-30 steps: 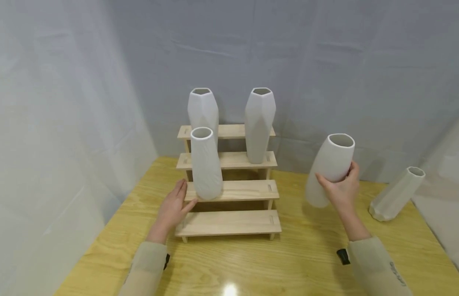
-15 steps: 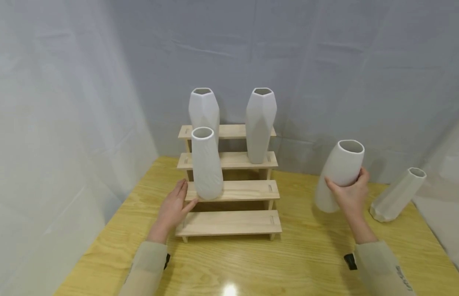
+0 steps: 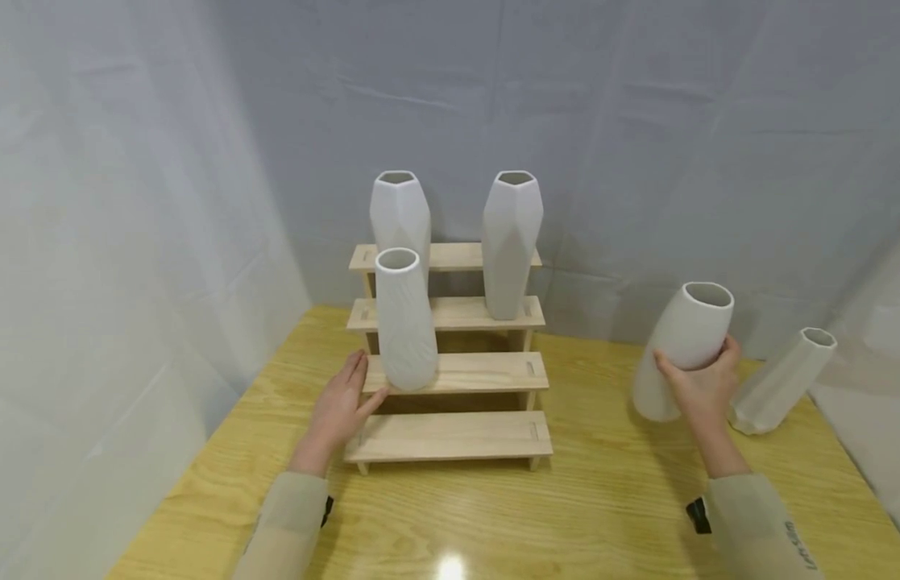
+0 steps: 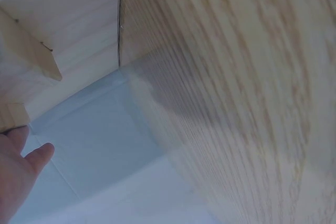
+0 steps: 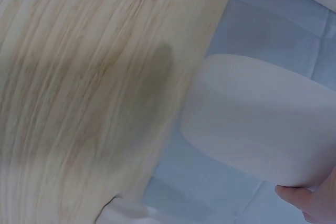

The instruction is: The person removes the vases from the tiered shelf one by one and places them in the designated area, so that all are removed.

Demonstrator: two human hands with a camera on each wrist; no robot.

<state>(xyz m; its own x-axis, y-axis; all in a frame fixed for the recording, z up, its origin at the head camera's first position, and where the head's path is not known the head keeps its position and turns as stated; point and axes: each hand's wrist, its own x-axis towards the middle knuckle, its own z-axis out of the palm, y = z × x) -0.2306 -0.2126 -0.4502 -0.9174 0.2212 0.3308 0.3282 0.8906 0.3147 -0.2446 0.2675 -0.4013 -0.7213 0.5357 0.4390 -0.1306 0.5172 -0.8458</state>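
My right hand grips a smooth white oval vase around its side, thumb toward the left. The vase leans to the right, and in the right wrist view its base shows close over the wooden table. My left hand touches the left end of a stepped wooden stand, fingers straight along that end and thumb at the shelf's front edge. On this shelf, beside the thumb, stands a textured white vase. A faceted vase stands one shelf higher at right.
Another faceted vase rises behind the textured one, its base hidden. A ribbed white vase is on the table at far right, just beyond my right hand. Grey-white cloth hangs behind the table.
My right hand has carried the smooth vase to the right and lower, nearer the ribbed vase. The left hand and the vases on the stand have stayed in place.
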